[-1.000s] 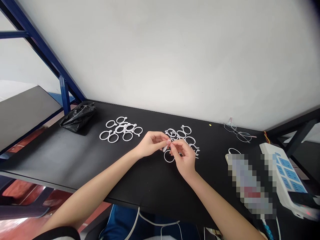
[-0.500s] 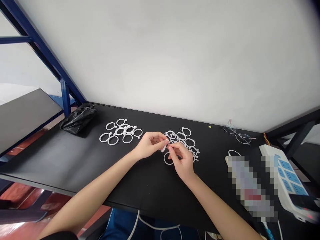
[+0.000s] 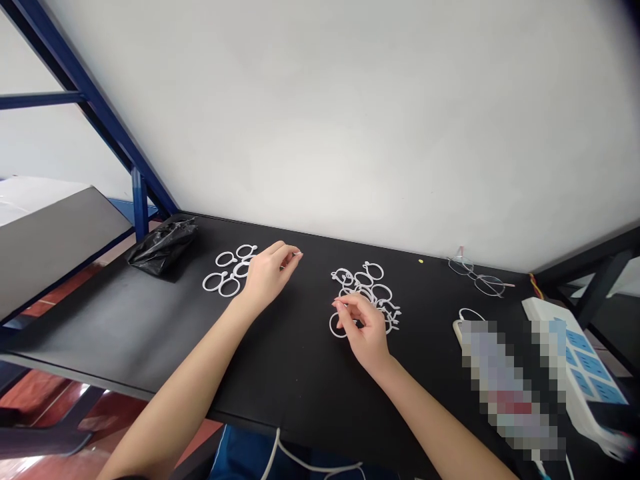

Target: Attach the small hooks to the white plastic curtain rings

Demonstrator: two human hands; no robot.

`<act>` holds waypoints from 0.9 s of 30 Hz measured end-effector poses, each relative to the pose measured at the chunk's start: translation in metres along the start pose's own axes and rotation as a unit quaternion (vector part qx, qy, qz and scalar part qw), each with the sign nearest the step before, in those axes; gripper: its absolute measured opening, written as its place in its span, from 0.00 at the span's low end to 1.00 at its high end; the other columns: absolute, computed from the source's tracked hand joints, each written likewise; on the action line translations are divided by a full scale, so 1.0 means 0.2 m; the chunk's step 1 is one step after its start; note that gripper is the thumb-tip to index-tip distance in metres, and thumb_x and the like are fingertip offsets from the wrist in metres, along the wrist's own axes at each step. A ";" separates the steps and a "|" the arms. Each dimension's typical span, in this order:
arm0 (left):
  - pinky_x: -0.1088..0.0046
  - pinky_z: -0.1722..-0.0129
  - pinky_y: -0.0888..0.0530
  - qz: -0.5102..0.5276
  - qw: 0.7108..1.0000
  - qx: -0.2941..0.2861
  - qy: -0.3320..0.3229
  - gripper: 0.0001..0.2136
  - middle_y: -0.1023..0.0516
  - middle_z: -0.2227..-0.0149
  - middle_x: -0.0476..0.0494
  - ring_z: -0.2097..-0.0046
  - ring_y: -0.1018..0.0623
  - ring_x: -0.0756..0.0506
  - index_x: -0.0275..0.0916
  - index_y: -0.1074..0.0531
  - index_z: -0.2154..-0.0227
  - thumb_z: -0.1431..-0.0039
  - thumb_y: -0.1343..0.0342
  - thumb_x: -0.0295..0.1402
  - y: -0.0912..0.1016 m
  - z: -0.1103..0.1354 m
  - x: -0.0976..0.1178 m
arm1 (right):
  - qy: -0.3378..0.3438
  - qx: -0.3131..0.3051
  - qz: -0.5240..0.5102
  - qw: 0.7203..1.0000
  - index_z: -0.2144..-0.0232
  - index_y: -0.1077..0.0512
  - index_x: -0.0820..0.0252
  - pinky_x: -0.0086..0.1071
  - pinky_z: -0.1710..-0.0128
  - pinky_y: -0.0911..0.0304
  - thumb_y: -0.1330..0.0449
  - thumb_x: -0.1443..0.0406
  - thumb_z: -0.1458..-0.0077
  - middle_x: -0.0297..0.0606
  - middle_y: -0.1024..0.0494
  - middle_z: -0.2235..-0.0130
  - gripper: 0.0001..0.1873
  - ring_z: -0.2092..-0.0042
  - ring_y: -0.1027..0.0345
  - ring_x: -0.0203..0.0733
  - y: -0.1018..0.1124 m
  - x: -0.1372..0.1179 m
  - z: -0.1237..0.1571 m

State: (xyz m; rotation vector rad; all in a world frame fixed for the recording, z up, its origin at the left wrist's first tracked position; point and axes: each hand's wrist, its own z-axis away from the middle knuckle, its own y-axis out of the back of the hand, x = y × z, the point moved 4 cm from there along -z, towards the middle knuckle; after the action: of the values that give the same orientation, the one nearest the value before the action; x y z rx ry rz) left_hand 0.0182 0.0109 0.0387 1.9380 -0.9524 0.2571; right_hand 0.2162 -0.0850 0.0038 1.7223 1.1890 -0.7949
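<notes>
My left hand (image 3: 273,275) is closed in a pinch over the left group of white rings (image 3: 229,287), covering part of it. A small bit of white shows at its fingertips, apparently the edge of a white ring (image 3: 299,253); the rest is hidden by the fingers. My right hand (image 3: 364,330) hovers at the near side of the right pile of white rings (image 3: 383,292), thumb and forefinger pressed together. Whether anything is between them is too small to make out. The rings are thin and round, with small tabs; several at the pile's right side look unclosed.
A crumpled black plastic bag (image 3: 164,248) lies at the left of the black table (image 3: 300,373). On the right are eyeglasses (image 3: 489,285), a blurred-out phone-like object (image 3: 510,393) with a cable, and a white power strip (image 3: 575,373). A white wall (image 3: 320,133) stands behind.
My hands were together at the right pile with a white ring between them. My left hand has moved left to the other group; my right hand has stayed almost in place.
</notes>
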 end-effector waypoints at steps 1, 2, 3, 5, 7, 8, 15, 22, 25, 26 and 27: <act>0.75 0.72 0.34 -0.041 0.999 -0.015 -0.008 0.11 0.28 0.71 0.48 0.72 0.30 0.51 0.39 0.25 0.65 0.35 0.51 0.37 0.00 0.00 -0.02 | 0.000 -0.001 0.000 1.000 0.65 0.27 0.58 0.31 0.75 0.34 0.44 0.65 0.38 0.36 0.26 0.68 0.05 0.76 0.32 0.33 0.00 0.00 0.00; 0.75 0.72 0.35 -0.072 0.997 -0.034 -0.009 0.11 0.27 0.71 0.47 0.71 0.29 0.50 0.39 0.25 0.65 0.35 0.51 0.36 0.00 0.00 -0.04 | 0.000 -0.001 -0.001 1.000 0.65 0.27 0.58 0.30 0.75 0.34 0.44 0.65 0.38 0.36 0.26 0.68 0.05 0.76 0.32 0.33 0.00 0.00 0.00; 0.74 0.72 0.35 -0.092 0.994 -0.052 -0.007 0.10 0.27 0.70 0.47 0.70 0.29 0.49 0.39 0.26 0.65 0.35 0.51 0.35 0.00 -0.01 -0.06 | 0.001 -0.001 -0.001 1.000 0.65 0.27 0.58 0.30 0.75 0.34 0.44 0.65 0.38 0.36 0.26 0.68 0.06 0.76 0.32 0.33 0.00 0.00 0.00; 0.73 0.71 0.35 -0.113 0.990 -0.080 0.001 0.09 0.26 0.69 0.46 0.66 0.27 0.47 0.39 0.26 0.66 0.36 0.51 0.33 -0.01 -0.01 -0.08 | 0.004 0.000 0.002 1.000 0.65 0.28 0.58 0.30 0.75 0.34 0.44 0.65 0.38 0.36 0.26 0.68 0.06 0.76 0.32 0.33 0.00 0.00 0.00; 0.71 0.69 0.33 -0.126 0.988 -0.090 -0.001 0.08 0.26 0.69 0.45 0.63 0.28 0.44 0.39 0.27 0.67 0.37 0.50 0.32 -0.01 -0.01 -0.10 | 0.007 0.000 0.005 1.000 0.65 0.28 0.58 0.30 0.76 0.34 0.44 0.65 0.38 0.36 0.26 0.68 0.06 0.76 0.32 0.33 0.00 0.00 0.00; 0.70 0.67 0.32 -0.132 0.987 -0.091 -0.007 0.08 0.26 0.68 0.44 0.62 0.28 0.43 0.39 0.27 0.67 0.37 0.50 0.32 -0.01 -0.01 -0.10 | 0.009 0.000 0.007 1.000 0.65 0.28 0.58 0.30 0.76 0.35 0.44 0.65 0.38 0.36 0.26 0.68 0.06 0.76 0.32 0.34 0.00 0.00 0.00; 0.62 0.57 0.31 -0.161 0.978 -0.121 -0.053 0.08 0.25 0.61 0.41 0.61 0.26 0.42 0.38 0.30 0.66 0.35 0.54 0.30 -0.04 0.00 -0.07 | 0.008 -0.003 0.014 1.000 0.65 0.28 0.58 0.31 0.76 0.35 0.44 0.64 0.38 0.36 0.26 0.68 0.06 0.76 0.32 0.34 0.00 0.00 0.00; 0.62 0.57 0.32 -0.172 0.974 -0.143 -0.041 0.09 0.23 0.66 0.42 0.62 0.24 0.41 0.38 0.29 0.69 0.37 0.53 0.30 -0.06 0.01 -0.09 | 0.007 -0.005 0.015 1.000 0.65 0.27 0.57 0.31 0.75 0.34 0.44 0.64 0.38 0.36 0.26 0.68 0.06 0.76 0.32 0.34 0.00 0.00 0.00; 0.62 0.57 0.33 -0.177 0.972 -0.149 -0.033 0.09 0.23 0.67 0.42 0.62 0.24 0.40 0.38 0.27 0.69 0.38 0.52 0.29 -0.07 0.01 -0.11 | 0.006 -0.007 0.014 1.000 0.65 0.28 0.58 0.31 0.76 0.34 0.44 0.64 0.38 0.36 0.25 0.68 0.06 0.76 0.32 0.34 0.00 0.00 0.00; 0.62 0.57 0.33 -0.180 0.971 -0.152 -0.031 0.09 0.23 0.67 0.42 0.62 0.24 0.40 0.38 0.27 0.69 0.38 0.52 0.29 -0.07 0.01 -0.12 | 0.006 -0.008 0.014 1.000 0.65 0.28 0.58 0.31 0.76 0.34 0.44 0.64 0.38 0.36 0.25 0.68 0.06 0.76 0.32 0.34 0.00 -0.01 0.00; 0.61 0.57 0.32 -0.184 0.970 -0.155 -0.030 0.09 0.22 0.67 0.42 0.61 0.24 0.40 0.38 0.26 0.69 0.38 0.52 0.30 -0.07 0.01 -0.12 | 0.006 -0.008 0.014 1.000 0.65 0.28 0.58 0.31 0.76 0.34 0.44 0.64 0.38 0.36 0.25 0.68 0.06 0.76 0.32 0.34 0.00 -0.01 0.00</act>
State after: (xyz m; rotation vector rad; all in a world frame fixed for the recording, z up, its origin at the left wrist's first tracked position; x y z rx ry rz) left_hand 0.0120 0.0260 0.0152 1.7941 -0.6103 -0.1569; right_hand 0.2156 -0.0852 0.0051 1.7287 1.1744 -0.7565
